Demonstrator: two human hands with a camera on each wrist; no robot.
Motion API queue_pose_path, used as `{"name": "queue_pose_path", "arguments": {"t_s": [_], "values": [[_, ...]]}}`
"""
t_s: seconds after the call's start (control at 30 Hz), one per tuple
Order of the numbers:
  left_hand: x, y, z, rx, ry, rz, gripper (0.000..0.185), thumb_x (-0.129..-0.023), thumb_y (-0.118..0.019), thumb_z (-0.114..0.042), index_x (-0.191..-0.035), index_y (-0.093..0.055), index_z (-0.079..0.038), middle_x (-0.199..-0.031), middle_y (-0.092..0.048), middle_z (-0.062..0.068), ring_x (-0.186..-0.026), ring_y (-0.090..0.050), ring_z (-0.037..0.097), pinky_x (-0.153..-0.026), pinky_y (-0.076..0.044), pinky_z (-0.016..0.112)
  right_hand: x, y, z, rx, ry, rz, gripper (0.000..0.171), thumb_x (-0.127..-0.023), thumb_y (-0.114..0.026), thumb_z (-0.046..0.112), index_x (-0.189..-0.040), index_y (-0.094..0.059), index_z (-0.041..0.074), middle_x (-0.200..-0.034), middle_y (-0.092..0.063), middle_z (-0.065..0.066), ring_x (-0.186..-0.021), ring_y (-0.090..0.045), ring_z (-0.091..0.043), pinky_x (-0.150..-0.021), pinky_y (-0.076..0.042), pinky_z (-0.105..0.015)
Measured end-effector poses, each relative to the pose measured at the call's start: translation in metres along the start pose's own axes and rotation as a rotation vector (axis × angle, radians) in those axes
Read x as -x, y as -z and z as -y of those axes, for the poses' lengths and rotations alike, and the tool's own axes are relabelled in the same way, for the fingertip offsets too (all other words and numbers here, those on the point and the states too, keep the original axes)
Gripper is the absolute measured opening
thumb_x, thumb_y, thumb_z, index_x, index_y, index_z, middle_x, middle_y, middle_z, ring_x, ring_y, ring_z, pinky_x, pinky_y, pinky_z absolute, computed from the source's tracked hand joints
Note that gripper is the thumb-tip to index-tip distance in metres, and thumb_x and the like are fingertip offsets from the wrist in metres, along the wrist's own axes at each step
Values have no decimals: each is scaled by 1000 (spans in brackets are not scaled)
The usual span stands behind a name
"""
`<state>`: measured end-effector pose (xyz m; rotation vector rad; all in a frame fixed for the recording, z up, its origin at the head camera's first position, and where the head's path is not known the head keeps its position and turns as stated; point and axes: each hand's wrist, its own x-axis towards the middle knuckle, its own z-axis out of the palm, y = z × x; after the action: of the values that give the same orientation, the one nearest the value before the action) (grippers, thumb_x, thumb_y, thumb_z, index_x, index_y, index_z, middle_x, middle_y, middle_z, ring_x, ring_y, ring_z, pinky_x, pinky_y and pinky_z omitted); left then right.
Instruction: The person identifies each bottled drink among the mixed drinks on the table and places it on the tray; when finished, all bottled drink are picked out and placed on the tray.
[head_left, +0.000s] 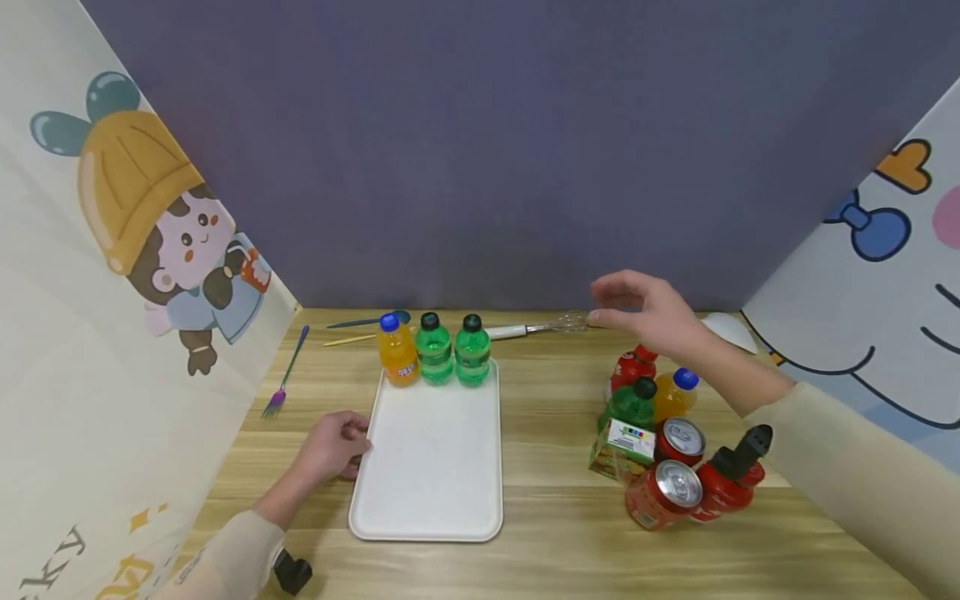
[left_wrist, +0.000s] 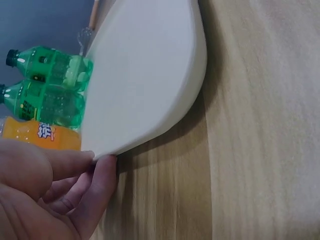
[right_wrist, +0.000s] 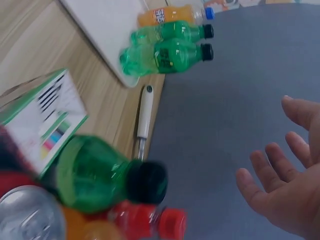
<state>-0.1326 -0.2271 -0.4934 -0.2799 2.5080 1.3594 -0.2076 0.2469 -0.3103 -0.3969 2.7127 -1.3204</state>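
Pinching white tray (head_left: 431, 467) left edge, left hand (head_left: 330, 446), right hand (head_left: 648, 312) spread above red bottle (head_left: 633, 367).

Wooden table (head_left: 555, 433) bearing a white tray (head_left: 431, 467), a purple fork (head_left: 283, 379), a whisk (head_left: 528, 328), and clustered bottles and cans (head_left: 663, 442).

Behind the drinks, a whisk (head_left: 536, 327), a blue spoon (head_left: 369, 321) and a wooden stick (head_left: 349, 339) flat on the wooden desk (head_left: 555, 550). By the left wall, a purple fork (head_left: 283, 379). Cartoon pictures on both side walls.
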Motion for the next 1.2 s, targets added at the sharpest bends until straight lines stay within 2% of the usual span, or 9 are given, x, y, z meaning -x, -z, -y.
{"name": "queue_pose_path", "arguments": {"t_s": [0.2,0.4,0.6,0.9,1.07,1.2], "values": [[1,4,4,33,-12,31,40,-90,-69,4,-128,-59,9,-98,-66,16,-75,-66,22,-59,-66,38,25,16,-16,55,-30,-30,53,-97,-70,43,-141,-57,17,-140,-61,-5,-127,-59,-22,-97,-54,-24],[6,4,7,123,-24,52,44,-87,-69,10,-130,-58,12,-99,-66,19,-75,-67,21,-60,-67,39,47,31,-31,48,-93,-69,52,-97,-69,44,-140,-56,18,-137,-61,-3,-115,-61,-4,-87,-52,-9],[7,5,10,165,-7,45,45,-88,-69,9,-132,-57,10,-103,-64,19,-77,-65,21,-61,-66,40,67,42,-47,80,-74,-94,48,-99,-69,36,-139,-56,14,-134,-61,-2,-108,-60,6,-84,-52,-5],[2,1,9,146,-17,42,47,-89,-69,9,-134,-57,9,-104,-62,17,-79,-64,21,-61,-66,40,109,55,-71,123,-103,-106,43,-99,-70,32,-136,-57,14,-123,-64,14,-105,-58,13,-79,-54,-8],[1,2,7,137,-6,34,45,-88,-68,10,-132,-57,9,-103,-62,17,-76,-64,21,-59,-65,39,126,57,-83,95,-117,-91,43,-100,-68,27,-139,-55,13,-124,-62,23,-106,-59,12,-78,-55,-10],[2,1,7,125,21,32,45,-89,-68,10,-133,-57,7,-104,-62,17,-77,-64,21,-60,-65,37,139,57,-90,97,-134,-52,44,-101,-66,28,-142,-54,14,-128,-62,22,-109,-60,12,-79,-55,-11]]}}
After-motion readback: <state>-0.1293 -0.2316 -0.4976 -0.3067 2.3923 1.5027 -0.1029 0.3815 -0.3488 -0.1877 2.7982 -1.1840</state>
